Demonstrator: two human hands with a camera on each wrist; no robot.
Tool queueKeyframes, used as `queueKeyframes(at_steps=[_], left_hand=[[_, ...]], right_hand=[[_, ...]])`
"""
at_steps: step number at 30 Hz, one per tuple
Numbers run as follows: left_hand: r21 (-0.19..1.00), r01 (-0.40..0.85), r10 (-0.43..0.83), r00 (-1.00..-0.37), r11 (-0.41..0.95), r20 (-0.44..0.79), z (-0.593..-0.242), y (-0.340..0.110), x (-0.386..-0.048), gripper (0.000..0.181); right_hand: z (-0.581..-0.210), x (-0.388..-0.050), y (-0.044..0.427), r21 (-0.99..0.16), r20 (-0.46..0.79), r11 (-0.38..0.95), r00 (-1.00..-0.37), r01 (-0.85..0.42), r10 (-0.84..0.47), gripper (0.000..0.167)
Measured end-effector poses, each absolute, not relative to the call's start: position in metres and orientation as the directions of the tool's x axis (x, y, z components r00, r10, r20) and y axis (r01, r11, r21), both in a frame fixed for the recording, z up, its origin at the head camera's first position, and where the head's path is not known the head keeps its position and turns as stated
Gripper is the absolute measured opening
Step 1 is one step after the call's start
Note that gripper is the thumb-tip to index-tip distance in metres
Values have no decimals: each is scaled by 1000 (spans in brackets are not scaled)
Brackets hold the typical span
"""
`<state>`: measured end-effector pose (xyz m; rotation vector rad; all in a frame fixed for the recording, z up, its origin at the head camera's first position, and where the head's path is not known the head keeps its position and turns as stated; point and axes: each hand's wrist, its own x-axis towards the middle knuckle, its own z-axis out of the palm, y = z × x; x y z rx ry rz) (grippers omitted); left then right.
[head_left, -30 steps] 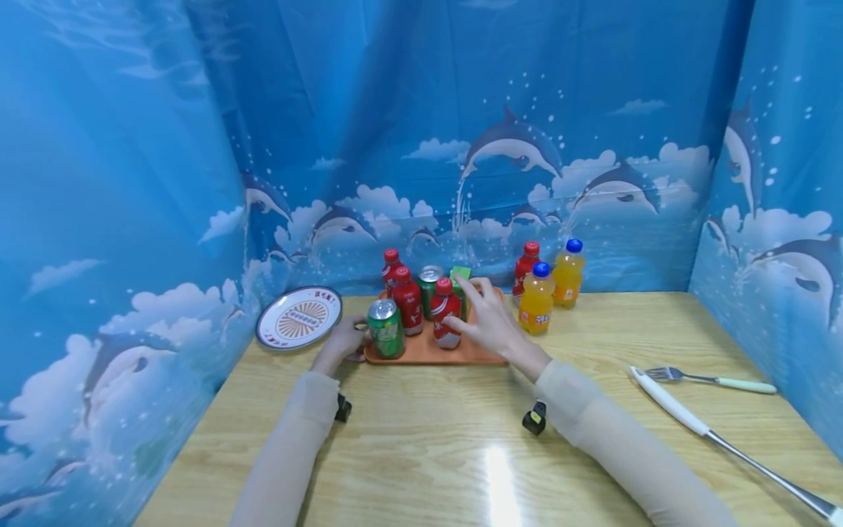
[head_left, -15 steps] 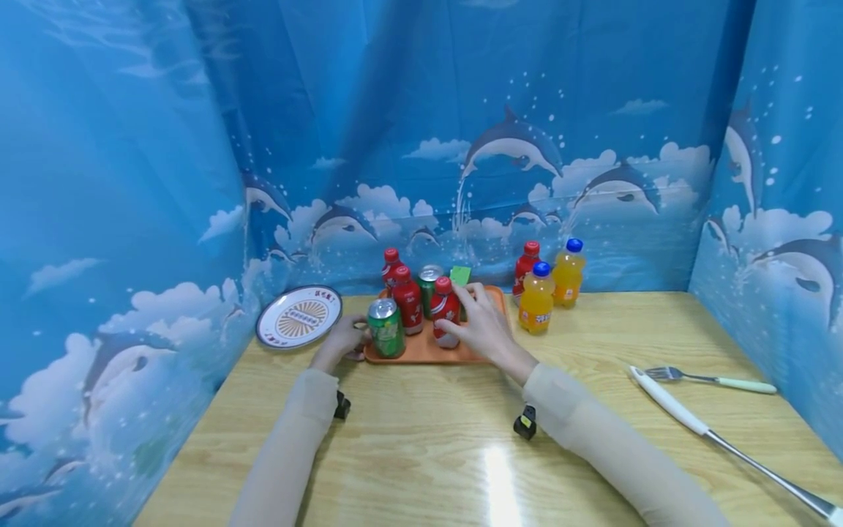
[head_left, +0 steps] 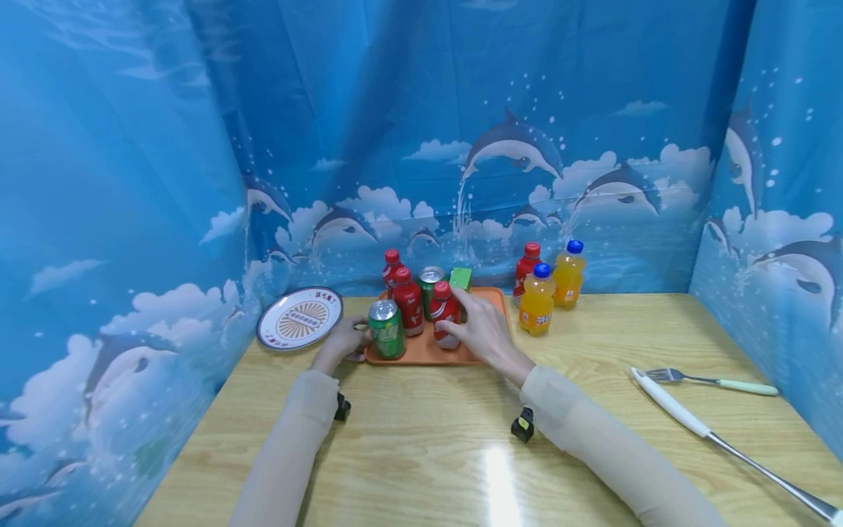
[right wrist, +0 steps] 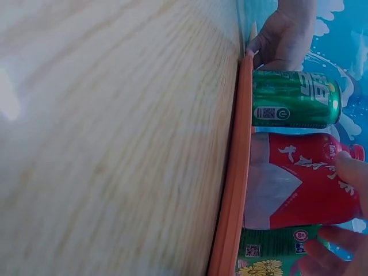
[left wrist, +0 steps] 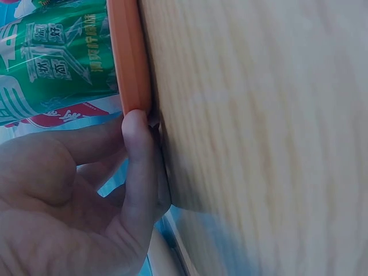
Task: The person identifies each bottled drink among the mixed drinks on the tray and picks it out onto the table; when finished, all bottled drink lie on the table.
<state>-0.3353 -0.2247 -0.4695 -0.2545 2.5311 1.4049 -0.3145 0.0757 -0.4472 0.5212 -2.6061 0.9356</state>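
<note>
On the orange tray (head_left: 431, 359), near its front edge, with the foremost red bottle (right wrist: 302, 181) held between thumb and curved fingers of the right hand (head_left: 486, 329), right of the front green can (head_left: 386, 333) and before the green carton (head_left: 461, 278). At the left end of this same tray, with the edge pinched by the left hand (head_left: 345, 339).

From above and well back, the tabletop (head_left: 421, 439) is viewed forward and down by the head camera. By the 2 wrist cameras, the orange tray (head_left: 428, 357) is seen low, close and turned sideways. The green can (head_left: 387, 331), cropped in the left wrist view, is seemingly shared by all 3.
</note>
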Motion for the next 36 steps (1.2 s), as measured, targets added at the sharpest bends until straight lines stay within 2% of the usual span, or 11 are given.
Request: queueKeyframes(at_steps=[6, 15, 24, 36], left_hand=[[808, -273, -44, -955, 522, -295, -469, -224, -334, 58], [807, -278, -42, -953, 520, -301, -468, -225, -335, 59], [802, -272, -40, -954, 532, -297, -470, -225, -335, 58], [802, -287, -51, -950, 524, -307, -469, -225, -337, 57]], right_hand=[[-448, -313, 77, -566, 436, 671, -865, -478, -249, 70], [-441, -314, 79, -715, 421, 516, -880, -471, -220, 72], [-425, -309, 84, -869, 293, 340, -928, -359, -229, 70], [-410, -314, 99, -969, 173, 130, -952, -211, -254, 68]])
